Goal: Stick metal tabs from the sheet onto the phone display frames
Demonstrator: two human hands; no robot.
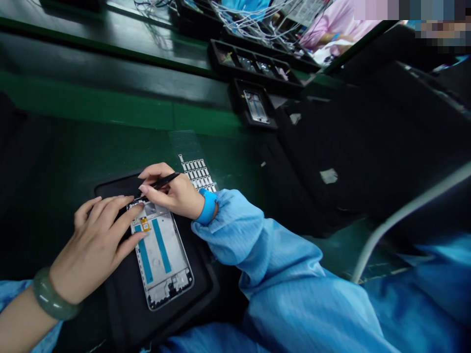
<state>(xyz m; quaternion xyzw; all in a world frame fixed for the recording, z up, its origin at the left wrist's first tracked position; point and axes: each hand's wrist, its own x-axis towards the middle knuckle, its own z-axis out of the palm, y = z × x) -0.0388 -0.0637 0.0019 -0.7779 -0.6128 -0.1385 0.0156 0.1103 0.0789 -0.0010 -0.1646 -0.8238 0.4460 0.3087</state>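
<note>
A silver phone frame (pixel 162 250) with two blue adhesive strips and an orange flex cable (pixel 145 224) lies on a black tray (pixel 200 284) in front of me. My left hand (pixel 105 230) rests over its upper left edge, fingers stretched out and touching the frame. In my right hand (pixel 171 191) is a slim black tool, likely tweezers (pixel 165 180), pinched between thumb and fingers. Its tip is at the frame's top end, hidden by my fingers. Just beyond my right wrist lies a clear sheet (pixel 186 142) with rows of small white stickers (pixel 196 169).
Farther back, a small black tray (pixel 239 98) holds another phone frame (pixel 256 106). Behind it stands a divided black parts box (pixel 253 73), with white cables (pixel 253 22) beyond. Black foam-like stacks (pixel 368 142) fill the right side. A person in pink (pixel 327 24) sits across.
</note>
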